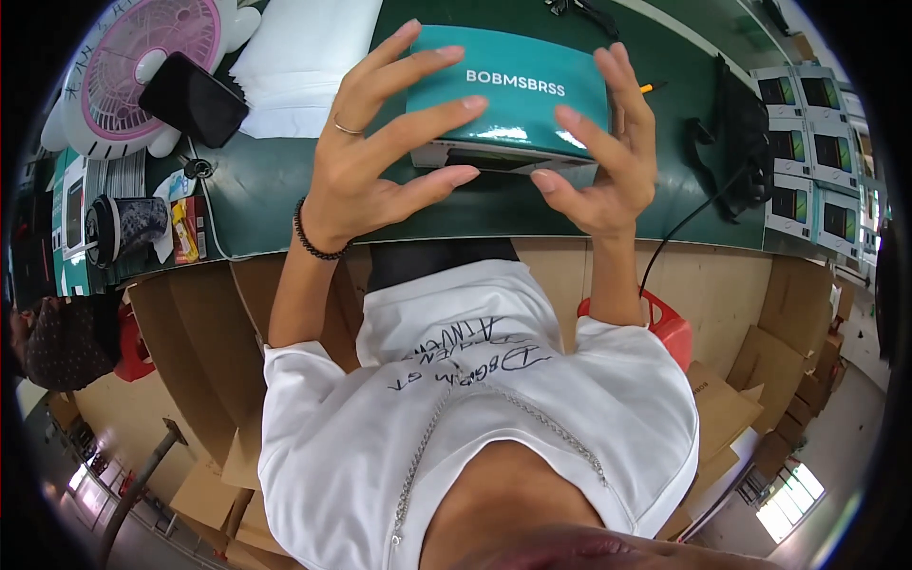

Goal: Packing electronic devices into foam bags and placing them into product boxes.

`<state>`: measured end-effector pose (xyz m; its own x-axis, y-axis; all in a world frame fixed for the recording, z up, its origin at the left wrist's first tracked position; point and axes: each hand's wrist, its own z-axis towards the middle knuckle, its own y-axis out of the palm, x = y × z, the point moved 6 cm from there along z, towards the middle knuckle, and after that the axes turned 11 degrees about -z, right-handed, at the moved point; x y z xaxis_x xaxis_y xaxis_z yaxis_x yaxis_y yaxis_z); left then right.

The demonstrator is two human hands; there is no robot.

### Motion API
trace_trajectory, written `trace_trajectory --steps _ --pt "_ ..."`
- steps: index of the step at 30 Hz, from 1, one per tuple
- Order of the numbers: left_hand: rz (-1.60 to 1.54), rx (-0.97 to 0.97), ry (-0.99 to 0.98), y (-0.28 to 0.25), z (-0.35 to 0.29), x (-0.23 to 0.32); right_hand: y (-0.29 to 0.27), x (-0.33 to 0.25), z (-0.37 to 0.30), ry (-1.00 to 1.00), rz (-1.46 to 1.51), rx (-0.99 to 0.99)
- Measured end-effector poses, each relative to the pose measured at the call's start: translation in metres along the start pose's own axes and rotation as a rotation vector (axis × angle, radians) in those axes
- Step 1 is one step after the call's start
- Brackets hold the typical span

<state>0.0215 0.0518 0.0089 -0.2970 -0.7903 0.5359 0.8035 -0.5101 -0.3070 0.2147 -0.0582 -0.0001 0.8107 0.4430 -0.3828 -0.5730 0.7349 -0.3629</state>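
A teal cardboard box (508,103) with white lettering lies on the dark green table, its glossy teal side up and a paler printed side facing me. My left hand (385,142) is at the box's left end, fingers spread and curved over its top, with a ring on one finger and a dark bead bracelet at the wrist. At the right end, my right hand (613,152) has its fingers apart, thumb near the front edge. Both hands overlap the box in view; whether any fingertip touches it I cannot tell. Neither hand is closed around it.
A stack of white sheets (304,71), a pink and white fan (142,66) and a black phone (195,100) are at the left. A dark tumbler (123,228) stands nearer. Right lie a black bag (746,142) with a cable and stacked boxes (788,147).
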Motion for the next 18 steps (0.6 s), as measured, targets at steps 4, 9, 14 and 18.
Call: trace_trajectory --steps 4,9,14,18 --pt "0.121 -0.082 0.098 0.009 -0.009 0.001 0.010 -0.004 -0.012 -0.192 -0.095 -0.042" --pt "0.082 -0.033 0.112 0.014 -0.010 -0.004 0.009 -0.004 -0.014 -0.157 -0.087 -0.042" --pt "0.084 -0.050 0.105 0.012 -0.009 -0.012 0.011 0.002 -0.007 -0.199 -0.115 -0.039" --pt "0.084 -0.074 -0.022 -0.002 0.016 0.007 0.012 0.000 0.009 0.000 -0.064 -0.061"
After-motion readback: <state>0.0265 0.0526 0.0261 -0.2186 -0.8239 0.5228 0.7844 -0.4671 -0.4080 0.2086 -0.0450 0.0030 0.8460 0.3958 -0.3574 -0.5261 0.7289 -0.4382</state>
